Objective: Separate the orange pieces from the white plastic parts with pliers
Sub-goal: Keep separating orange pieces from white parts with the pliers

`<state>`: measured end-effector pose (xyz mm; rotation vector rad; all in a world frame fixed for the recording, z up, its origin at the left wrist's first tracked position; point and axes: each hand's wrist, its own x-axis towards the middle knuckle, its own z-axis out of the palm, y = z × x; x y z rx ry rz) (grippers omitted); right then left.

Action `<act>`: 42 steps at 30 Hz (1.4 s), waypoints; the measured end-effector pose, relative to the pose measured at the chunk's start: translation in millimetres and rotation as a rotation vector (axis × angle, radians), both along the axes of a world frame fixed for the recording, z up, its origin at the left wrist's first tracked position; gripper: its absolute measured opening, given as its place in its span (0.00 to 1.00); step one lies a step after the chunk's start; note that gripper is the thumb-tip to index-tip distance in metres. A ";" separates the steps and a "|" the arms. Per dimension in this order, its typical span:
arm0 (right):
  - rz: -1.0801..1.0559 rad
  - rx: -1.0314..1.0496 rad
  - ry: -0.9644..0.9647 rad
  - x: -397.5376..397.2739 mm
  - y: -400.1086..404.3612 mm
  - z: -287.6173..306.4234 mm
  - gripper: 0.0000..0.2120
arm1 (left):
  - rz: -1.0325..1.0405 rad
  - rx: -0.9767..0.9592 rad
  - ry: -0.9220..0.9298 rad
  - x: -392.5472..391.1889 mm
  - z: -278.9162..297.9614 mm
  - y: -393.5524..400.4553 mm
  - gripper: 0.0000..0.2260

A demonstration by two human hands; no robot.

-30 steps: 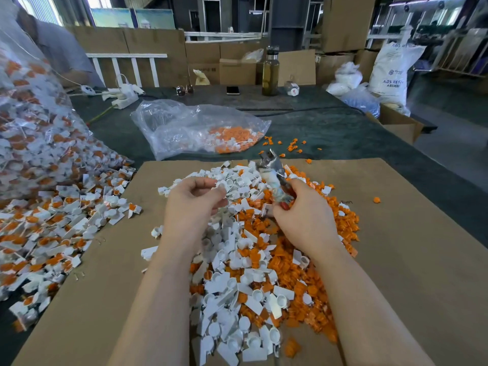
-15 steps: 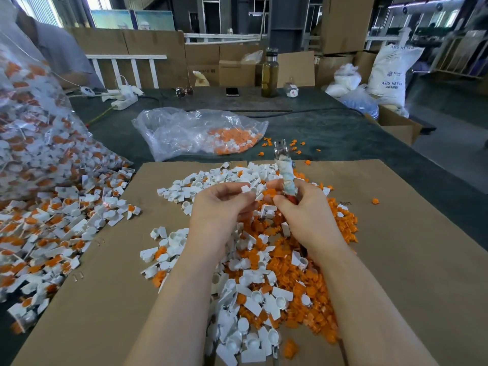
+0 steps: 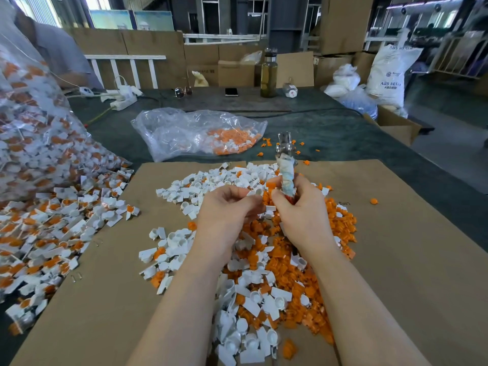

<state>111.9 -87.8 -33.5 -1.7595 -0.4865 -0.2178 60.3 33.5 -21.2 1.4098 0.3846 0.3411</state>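
Observation:
My right hand (image 3: 303, 212) grips the wrapped handles of the pliers (image 3: 286, 165), whose metal jaws point up and away from me. Close beside it, my left hand (image 3: 224, 212) pinches a small white plastic part (image 3: 256, 192) between thumb and fingers. Both hands hover over a mixed heap on the cardboard sheet (image 3: 396, 260): separated white parts (image 3: 211, 186) spread to the left and back, loose orange pieces (image 3: 287, 262) gather under and right of my hands.
Unsorted white-and-orange parts (image 3: 52, 233) spill from a large clear bag (image 3: 31, 141) at the left. A smaller clear bag (image 3: 195, 133) with orange pieces lies behind the cardboard. A bottle (image 3: 268, 75), phone, glasses and power strip sit at the far table edge. Someone sits at the far left.
My left hand has moved right to meet my right hand and now pinches a white part. The pliers have swung upright, jaws pointing away.

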 end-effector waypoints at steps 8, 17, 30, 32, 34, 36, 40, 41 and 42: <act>0.023 -0.075 -0.064 -2.6 3.9 -1.1 0.05 | 0.025 -0.065 -0.028 -0.4 0.6 -0.6 0.04; -0.055 -0.008 -0.073 -1.7 2.2 -2.2 0.03 | 0.061 -0.101 -0.044 -0.8 1.0 -0.9 0.06; -0.141 -0.046 -0.139 -3.4 4.3 -2.2 0.05 | 0.037 -0.103 -0.099 -2.3 3.5 -2.1 0.06; -0.144 -0.045 -0.150 -4.0 4.4 -2.0 0.05 | 0.048 -0.063 -0.116 -2.5 3.5 -2.3 0.04; -0.146 -0.048 -0.158 -3.8 4.5 -2.1 0.05 | 0.064 0.004 -0.132 -2.3 3.3 -2.8 0.04; -0.151 -0.054 -0.169 -3.5 4.3 -2.4 0.05 | 0.077 0.054 -0.141 -2.3 3.2 -3.3 0.06; -0.155 -0.059 -0.184 -2.8 3.0 -3.0 0.06 | 0.084 0.074 -0.150 -1.7 2.4 -3.5 0.05; -0.154 -0.060 -0.188 -2.9 2.8 -3.2 0.06 | 0.085 0.085 -0.151 -1.9 2.3 -3.4 0.05; -0.154 -0.062 -0.193 -2.8 2.5 -3.3 0.06 | 0.087 0.099 -0.149 -1.8 2.1 -3.5 0.05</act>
